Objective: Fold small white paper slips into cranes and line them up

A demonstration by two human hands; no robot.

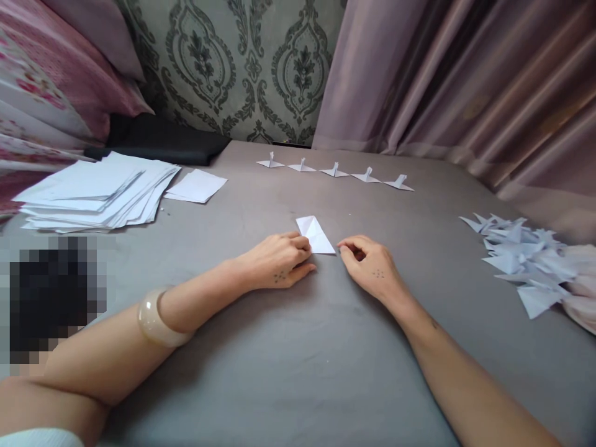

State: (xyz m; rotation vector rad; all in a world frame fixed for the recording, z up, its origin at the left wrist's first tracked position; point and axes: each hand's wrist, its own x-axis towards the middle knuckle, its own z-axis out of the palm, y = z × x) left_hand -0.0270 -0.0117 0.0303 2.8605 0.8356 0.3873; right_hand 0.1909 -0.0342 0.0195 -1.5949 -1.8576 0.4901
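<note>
A small folded sheet of white paper lies on the grey cloth in front of me, with crease lines showing across it. My left hand is at its left side, fingers curled over the edge and holding it down; the thumb lies a little lower. Part of the paper is hidden under those fingers. Just off the paper's right corner, my right hand rests with thumb and forefinger pinched together. A narrow gap shows between its fingertips and the paper, and nothing is visible in the pinch.
Behind stands a row of several folded paper figures. A loose heap of folded paper figures lies at the right. At the left are a stack of white paper sheets, a smaller paper pile and a black cloth. Curtains hang behind.
</note>
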